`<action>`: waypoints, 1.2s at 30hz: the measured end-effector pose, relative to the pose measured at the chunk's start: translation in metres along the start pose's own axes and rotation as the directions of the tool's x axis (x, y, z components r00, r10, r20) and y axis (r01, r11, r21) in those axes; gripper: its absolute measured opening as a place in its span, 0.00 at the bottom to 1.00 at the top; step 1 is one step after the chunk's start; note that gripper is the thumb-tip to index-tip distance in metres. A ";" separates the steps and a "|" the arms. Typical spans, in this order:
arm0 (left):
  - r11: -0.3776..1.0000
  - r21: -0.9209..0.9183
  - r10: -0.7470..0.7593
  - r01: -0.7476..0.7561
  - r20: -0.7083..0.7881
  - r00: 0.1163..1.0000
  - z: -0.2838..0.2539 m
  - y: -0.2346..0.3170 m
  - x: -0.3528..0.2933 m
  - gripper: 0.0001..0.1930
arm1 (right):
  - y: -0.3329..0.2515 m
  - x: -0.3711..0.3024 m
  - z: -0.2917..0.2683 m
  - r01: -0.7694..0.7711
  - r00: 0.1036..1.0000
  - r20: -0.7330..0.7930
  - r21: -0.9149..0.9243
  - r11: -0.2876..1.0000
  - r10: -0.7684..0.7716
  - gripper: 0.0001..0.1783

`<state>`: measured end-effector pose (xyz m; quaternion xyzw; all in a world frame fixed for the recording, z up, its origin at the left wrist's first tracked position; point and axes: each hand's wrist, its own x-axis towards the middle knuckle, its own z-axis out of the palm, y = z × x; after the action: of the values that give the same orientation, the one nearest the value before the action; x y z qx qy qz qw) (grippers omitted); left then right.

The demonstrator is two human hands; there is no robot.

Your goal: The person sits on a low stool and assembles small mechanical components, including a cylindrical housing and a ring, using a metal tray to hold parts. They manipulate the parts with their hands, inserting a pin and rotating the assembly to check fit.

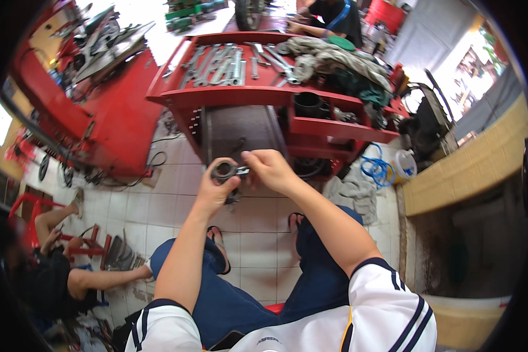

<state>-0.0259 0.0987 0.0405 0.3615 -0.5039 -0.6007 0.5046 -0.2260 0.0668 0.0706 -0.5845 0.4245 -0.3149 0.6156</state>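
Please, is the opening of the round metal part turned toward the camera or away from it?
Toward the camera: in the left hand, the round metal part shows its rim around a darker opening.

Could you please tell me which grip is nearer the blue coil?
The right: the right grip is left of the blue coil; the left grip, around a metal ring, is farther left.

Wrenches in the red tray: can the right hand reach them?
Probably yes, leaning forward: most wrenches lie uncovered in the red tray, though the right hand is busy at the metal ring in the left hand.
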 end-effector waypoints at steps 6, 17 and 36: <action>0.999 -0.044 0.019 -0.021 -0.039 0.999 -0.004 0.000 0.004 0.26 | 0.001 0.000 0.007 0.351 0.936 -0.013 -0.072 0.934 -0.353 0.15; 0.998 -0.060 -0.020 0.018 -0.042 0.999 -0.009 -0.006 0.011 0.27 | 0.005 0.008 -0.004 0.317 0.948 -0.028 -0.003 0.948 -0.317 0.13; 0.994 -0.110 -0.018 0.014 -0.031 0.999 -0.004 0.001 0.009 0.29 | 0.007 0.011 0.000 0.299 0.947 0.100 0.083 0.951 -0.307 0.17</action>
<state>-0.0235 0.0894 0.0407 0.3467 -0.4592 -0.6257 0.5267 -0.2216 0.0575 0.0624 -0.6386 0.2838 -0.3865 0.6018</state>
